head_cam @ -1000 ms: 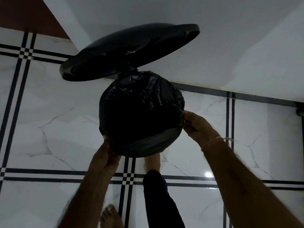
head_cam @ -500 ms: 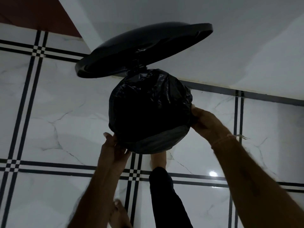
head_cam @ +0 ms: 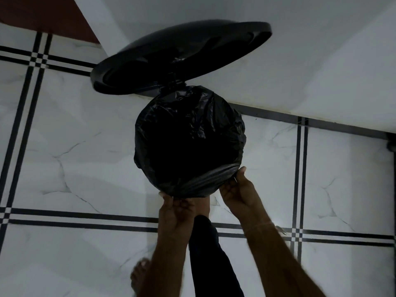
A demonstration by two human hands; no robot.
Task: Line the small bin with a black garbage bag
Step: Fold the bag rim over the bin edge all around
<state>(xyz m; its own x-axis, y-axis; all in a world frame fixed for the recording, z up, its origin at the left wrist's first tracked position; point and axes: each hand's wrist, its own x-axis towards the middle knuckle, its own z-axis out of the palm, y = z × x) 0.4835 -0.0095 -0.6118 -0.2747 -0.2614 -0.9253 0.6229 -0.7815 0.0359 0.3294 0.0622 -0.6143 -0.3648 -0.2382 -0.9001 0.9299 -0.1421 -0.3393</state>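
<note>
A small round bin stands on the tiled floor with its black lid (head_cam: 182, 61) tipped up behind it. A black garbage bag (head_cam: 188, 142) is folded over the whole rim, hiding the bin's body. My left hand (head_cam: 175, 213) pinches the bag's edge at the near side of the rim. My right hand (head_cam: 235, 191) grips the bag at the near right of the rim. A foot in a dark trouser leg (head_cam: 205, 243) sits just under the bin's front.
White marble-look floor tiles (head_cam: 75, 168) with black double lines surround the bin. A white wall (head_cam: 300, 71) rises right behind the lid. My other bare foot (head_cam: 139, 277) is at the bottom, left of the left arm.
Both hands slid along the rim toward its near side: the left from the left edge to the front, the right from the right edge down to the front right.
</note>
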